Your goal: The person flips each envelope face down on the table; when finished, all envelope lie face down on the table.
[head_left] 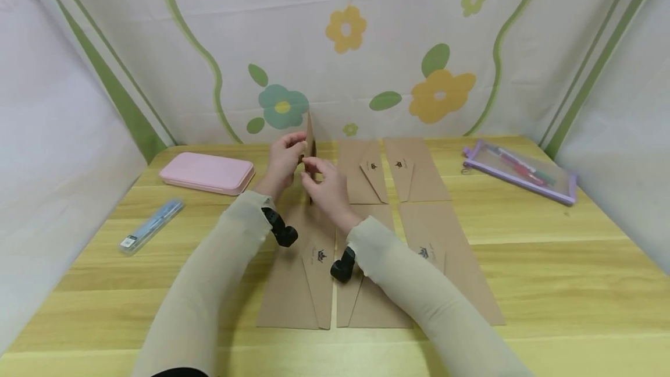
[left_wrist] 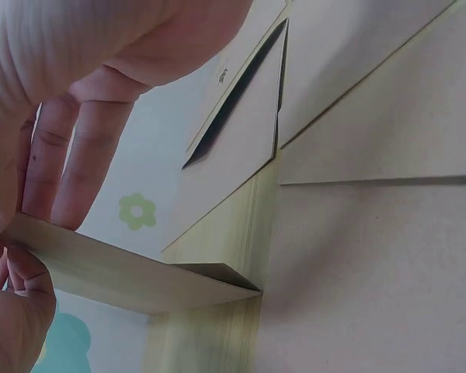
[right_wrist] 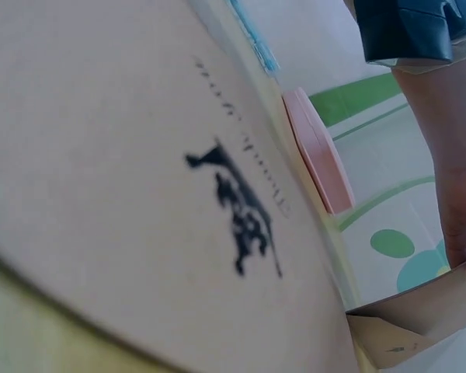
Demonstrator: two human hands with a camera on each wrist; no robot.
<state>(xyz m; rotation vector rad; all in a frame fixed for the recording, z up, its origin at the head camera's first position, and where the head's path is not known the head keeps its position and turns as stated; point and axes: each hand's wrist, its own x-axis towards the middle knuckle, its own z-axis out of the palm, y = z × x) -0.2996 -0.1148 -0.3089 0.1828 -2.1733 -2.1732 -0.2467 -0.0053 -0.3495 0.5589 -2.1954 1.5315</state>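
A brown kraft paper envelope (head_left: 310, 131) stands on edge at the back of the table, seen nearly edge-on in the head view. My left hand (head_left: 285, 162) pinches its near upper edge, with fingers on the far side in the left wrist view. Fingers of my right hand (head_left: 327, 188) are bent and pinch the same edge just below. The flap of this envelope (right_wrist: 396, 342) hangs partly open at the bottom in the right wrist view. Beneath my forearms lies a flat envelope (head_left: 290, 290) with a black crown print on its flap.
Several more kraft envelopes lie in rows, including a back one (head_left: 353, 182), a back right one (head_left: 424, 176) and a front right one (head_left: 466, 266). A pink case (head_left: 206, 172) and a clear blue box (head_left: 152, 226) lie left. On the right rests a purple-edged pouch (head_left: 523, 172) with pens.
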